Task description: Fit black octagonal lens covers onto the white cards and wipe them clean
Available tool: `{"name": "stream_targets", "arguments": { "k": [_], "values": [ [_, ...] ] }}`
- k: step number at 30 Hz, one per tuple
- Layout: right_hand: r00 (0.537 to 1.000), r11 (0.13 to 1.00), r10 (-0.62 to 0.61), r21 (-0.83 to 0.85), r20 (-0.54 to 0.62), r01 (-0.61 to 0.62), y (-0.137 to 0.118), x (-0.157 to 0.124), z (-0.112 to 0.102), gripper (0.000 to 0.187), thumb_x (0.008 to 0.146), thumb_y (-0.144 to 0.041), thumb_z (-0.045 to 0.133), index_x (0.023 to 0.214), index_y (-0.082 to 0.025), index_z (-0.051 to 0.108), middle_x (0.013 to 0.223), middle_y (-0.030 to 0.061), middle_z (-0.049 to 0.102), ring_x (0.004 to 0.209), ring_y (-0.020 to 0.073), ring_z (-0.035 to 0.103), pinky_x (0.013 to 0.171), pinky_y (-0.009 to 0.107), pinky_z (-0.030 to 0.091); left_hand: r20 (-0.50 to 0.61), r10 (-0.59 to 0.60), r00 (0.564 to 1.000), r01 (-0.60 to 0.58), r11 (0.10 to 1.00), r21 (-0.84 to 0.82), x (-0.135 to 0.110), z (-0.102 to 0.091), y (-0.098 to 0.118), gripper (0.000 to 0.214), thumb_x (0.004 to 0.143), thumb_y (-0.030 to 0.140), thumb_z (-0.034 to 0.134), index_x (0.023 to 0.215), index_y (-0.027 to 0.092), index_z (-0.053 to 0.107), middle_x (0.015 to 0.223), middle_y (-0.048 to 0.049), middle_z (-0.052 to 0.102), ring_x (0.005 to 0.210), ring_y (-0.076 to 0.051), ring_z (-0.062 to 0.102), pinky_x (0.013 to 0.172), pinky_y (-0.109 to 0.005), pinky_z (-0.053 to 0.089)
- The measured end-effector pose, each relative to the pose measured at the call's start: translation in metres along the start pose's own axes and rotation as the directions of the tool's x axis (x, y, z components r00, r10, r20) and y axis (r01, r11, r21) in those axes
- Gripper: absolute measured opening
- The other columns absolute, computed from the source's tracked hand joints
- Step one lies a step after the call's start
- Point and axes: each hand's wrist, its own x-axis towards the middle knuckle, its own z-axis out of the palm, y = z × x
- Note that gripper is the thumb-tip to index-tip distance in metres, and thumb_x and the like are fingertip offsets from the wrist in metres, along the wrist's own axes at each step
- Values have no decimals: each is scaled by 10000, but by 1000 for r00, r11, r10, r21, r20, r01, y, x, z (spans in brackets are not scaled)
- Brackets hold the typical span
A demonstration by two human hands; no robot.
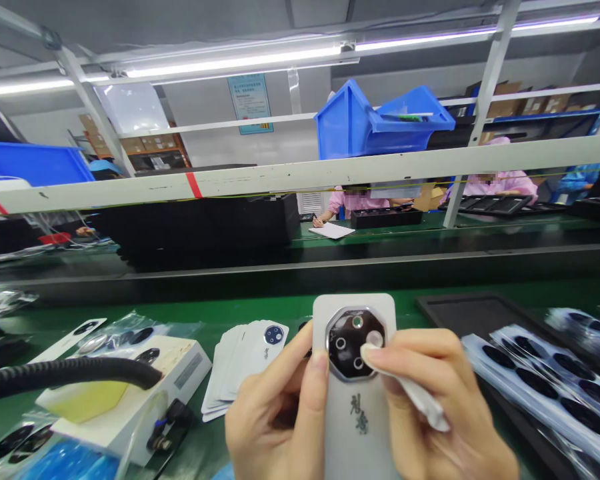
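In the head view, a white phone back cover point(353, 440) stands upright in front of me, its dark octagonal camera plate point(347, 353) facing me. My left hand point(285, 407) grips the cover along its left edge, the thumb lying on the front. A crumpled white wipe point(425, 403) is pinched in the closed fingers of my right hand point(440, 400). The fingertips and one end of the wipe touch the camera plate at its right side. Dark lettering runs below the plate, and the cover's lower end is out of the picture.
Fanned white covers point(245, 360) lie left of my hands. A white box point(180, 373), a black hose point(70, 377) and bagged parts point(25, 440) are farther left. To the right, wrapped camera plates point(545, 380) rest by a black tray point(460, 310). Co-workers sit across the bench.
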Motion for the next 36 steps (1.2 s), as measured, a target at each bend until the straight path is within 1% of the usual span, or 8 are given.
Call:
{"name": "stream_targets", "arguments": {
  "k": [2,4,8,13,16,20,30,36],
  "values": [
    [991,995,84,56,-107,-78,-3,2,0,239,801,9,560,913,-172,669,803,34,595,682,140,592,484,255,446,70,-79,994,82,996,-37,3,-1,2,195,736,321,690,875,237,797,423,45,500,360,-70,430,349,-153,366],
    [976,989,135,74,-169,-124,-5,4,1,217,805,3,568,878,-173,673,773,37,584,656,145,571,445,255,403,131,-128,983,139,987,-79,5,-1,3,209,730,357,694,871,243,799,419,51,412,362,-60,376,363,-152,366],
    [958,973,212,134,-194,-188,-8,6,2,200,807,6,565,852,-158,671,762,37,564,605,128,546,394,240,358,172,-204,964,227,965,-130,5,-1,5,214,724,383,699,866,257,798,443,46,378,382,-60,328,372,-158,359],
    [959,972,206,150,-195,-178,-9,6,0,221,795,35,561,861,-143,674,758,31,552,572,110,541,400,240,374,195,-270,943,303,939,-164,4,-1,7,220,699,387,720,866,265,798,451,43,372,408,-65,335,395,-153,364],
    [960,975,197,145,-200,-170,-9,6,-1,224,795,31,562,866,-149,675,761,30,552,569,110,540,398,239,368,199,-279,939,313,935,-168,4,-1,7,233,688,406,730,865,270,797,454,47,358,421,-61,323,411,-147,362],
    [943,966,246,140,-226,-218,-12,6,1,202,800,4,571,845,-162,678,765,20,555,567,100,530,412,236,358,202,-281,938,316,933,-172,4,-2,6,240,686,411,732,870,271,796,445,48,369,432,-59,318,412,-140,342],
    [938,969,238,129,-251,-211,-12,5,3,189,805,-15,588,845,-171,686,748,22,555,575,110,524,408,244,346,205,-240,949,275,947,-163,4,-1,6,228,723,396,707,872,247,791,453,35,437,434,-69,351,402,-149,336],
    [949,975,212,119,-235,-189,-11,5,2,213,802,-2,578,860,-176,687,752,26,559,589,119,528,409,249,348,198,-225,954,255,956,-142,4,-2,4,216,735,397,697,883,268,788,452,37,453,434,-66,358,391,-141,312]
  ]
}}
